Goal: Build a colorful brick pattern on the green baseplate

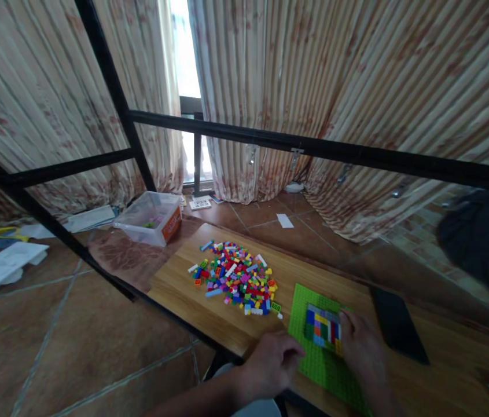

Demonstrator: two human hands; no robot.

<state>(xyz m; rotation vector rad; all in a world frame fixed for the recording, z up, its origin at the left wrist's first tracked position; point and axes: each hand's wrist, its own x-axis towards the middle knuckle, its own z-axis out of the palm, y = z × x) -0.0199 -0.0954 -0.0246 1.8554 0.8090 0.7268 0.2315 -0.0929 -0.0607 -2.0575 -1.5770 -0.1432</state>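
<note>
A green baseplate point(326, 373) lies on the wooden tabletop, carrying a flat rectangular block of toy bricks point(322, 325) in blue, yellow, orange, red, white and grey. My right hand point(363, 350) is over the plate's right side, its fingertips bent against the right edge of that block. Whatever sits under those fingertips is hidden. At the plate's left edge, my left hand point(274, 360) is closed, fingers curled in toward the thumb; I cannot see what is between them. A heap of loose, mixed-colour toy bricks point(239, 278) spreads over the table to the left of the plate.
A dark flat panel point(398, 324) lies right of the plate on the wooden table point(175, 278). A clear plastic box point(140, 217) with a few pieces stands on the floor beyond. Black metal bars point(244, 134) cross in front of the curtains. White foam pieces point(3, 269) lie at far left.
</note>
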